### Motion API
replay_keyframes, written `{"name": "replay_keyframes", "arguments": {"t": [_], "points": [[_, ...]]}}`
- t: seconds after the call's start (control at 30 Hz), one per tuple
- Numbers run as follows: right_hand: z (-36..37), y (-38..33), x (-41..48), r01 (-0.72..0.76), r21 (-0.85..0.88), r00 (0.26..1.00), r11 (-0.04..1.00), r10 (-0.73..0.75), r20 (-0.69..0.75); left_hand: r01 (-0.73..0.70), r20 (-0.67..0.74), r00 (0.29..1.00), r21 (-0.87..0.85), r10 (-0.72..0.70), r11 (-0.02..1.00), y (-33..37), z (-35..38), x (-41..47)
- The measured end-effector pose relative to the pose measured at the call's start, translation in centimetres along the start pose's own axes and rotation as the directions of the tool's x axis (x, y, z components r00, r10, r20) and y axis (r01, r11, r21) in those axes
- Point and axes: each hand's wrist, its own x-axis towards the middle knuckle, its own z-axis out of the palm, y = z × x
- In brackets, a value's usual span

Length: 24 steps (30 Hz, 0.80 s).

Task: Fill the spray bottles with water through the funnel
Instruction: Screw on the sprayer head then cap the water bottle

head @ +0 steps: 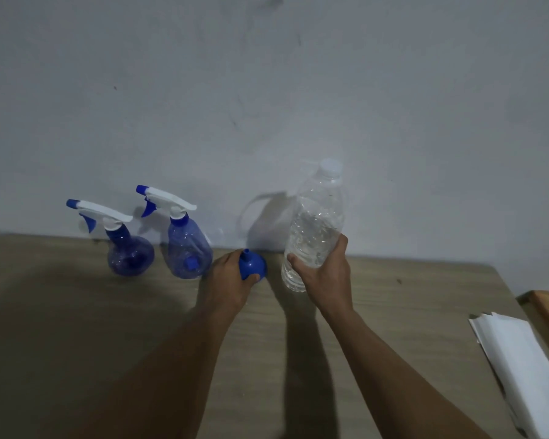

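Both your arms reach forward, each hand gripping.
Your left hand (227, 277) curls round the funnel (251, 264), thumb across its front; your right hand (325, 274) wraps the water bottle (314, 229), holding it raised and tilted.

The left sprayer (130, 258) and right sprayer (189, 251) are tinted translucent blue, with white heads and blue nozzles and triggers. The funnel (252, 264) is coloured solid blue. The bottle (314, 229) is clear, its cap (330, 167) white. The table (108, 327) is grained pale brown, the wall (267, 90) painted greyish white, the paper (520, 359) white.
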Motion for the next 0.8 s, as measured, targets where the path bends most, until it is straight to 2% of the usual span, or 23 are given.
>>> {"name": "replay_keyframes", "arguments": {"t": [0.3, 0.5, 0.63, 0.73, 0.8], "points": [[1.1, 0.2, 0.4, -0.037, 0.025, 0.999, 0.999, 0.037, 0.01, 0.062, 0.024, 0.998, -0.028, -0.062, 0.998, 0.0, 0.1, 0.2], [-0.7, 0.0, -0.4, -0.097, -0.122, 0.991, 0.988, 0.107, 0.077, -0.049, -0.119, 0.992, 0.035, 0.053, 0.998, 1.5, -2.3, -2.9], [-3.4, -0.4, -2.2, -0.181, -0.304, 0.98, 0.935, 0.198, 0.025, -0.133, -0.05, 0.989, 0.07, 0.136, 0.989, 2.7, -3.7, -4.7], [-6.1, -1.0, -4.0, -0.244, -0.373, 0.968, 0.895, 0.247, -0.043, -0.216, -0.016, 0.976, -0.074, 0.216, 0.973, 5.3, -4.6, -6.0], [-7.9, -1.1, -5.2, -0.29, -0.415, 0.956, 0.862, 0.282, -0.082, -0.306, 0.045, 0.949, -0.091, 0.311, 0.948, 7.1, -4.8, -6.1]]}}
